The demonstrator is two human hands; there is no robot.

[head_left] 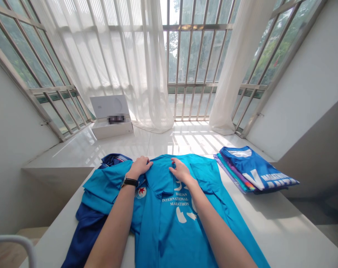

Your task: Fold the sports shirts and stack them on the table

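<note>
A blue T-shirt (169,238) lies spread on the white table with its left side folded inward. White lettering reading "Dalian International Marathon" shows on it. My left hand (140,167), with a dark watch (130,181) at the wrist, rests on the shirt's upper left part, fingers outstretched. Across the fold, my right hand (181,172) touches the cloth near the collar, thumb and fingers apart. Beside my left forearm, more blue cloth bunches up over a dark navy garment (86,232). A small red and white emblem (141,192) shows near my left wrist.
On the right sits a stack of folded shirts (258,169), a blue one on top. An open white box (113,128) stands on the window ledge at the back left. White curtains (107,56) hang before barred windows. A white curved rail (15,240) shows at lower left.
</note>
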